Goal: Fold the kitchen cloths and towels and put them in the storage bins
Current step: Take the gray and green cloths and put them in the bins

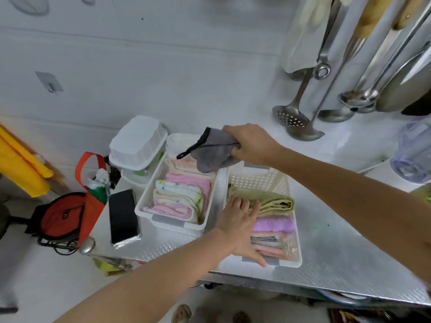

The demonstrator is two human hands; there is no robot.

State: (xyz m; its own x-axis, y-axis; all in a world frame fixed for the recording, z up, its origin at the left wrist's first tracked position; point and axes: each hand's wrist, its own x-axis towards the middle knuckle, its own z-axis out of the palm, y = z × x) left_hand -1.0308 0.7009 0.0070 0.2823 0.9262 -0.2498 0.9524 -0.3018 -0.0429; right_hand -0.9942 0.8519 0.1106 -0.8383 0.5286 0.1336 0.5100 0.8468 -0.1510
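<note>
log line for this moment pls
right hand holds grey cloth over left bin | left hand rests in right bin

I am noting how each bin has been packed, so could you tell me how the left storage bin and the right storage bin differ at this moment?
The left bin has solid white walls; the right bin has perforated cream walls. The left bin holds pink and white patterned cloths; the right bin holds green, purple and peach towels. The right hand holds a grey cloth above the left bin; the left hand rests in the right bin. Both sit on the metal table.
</note>
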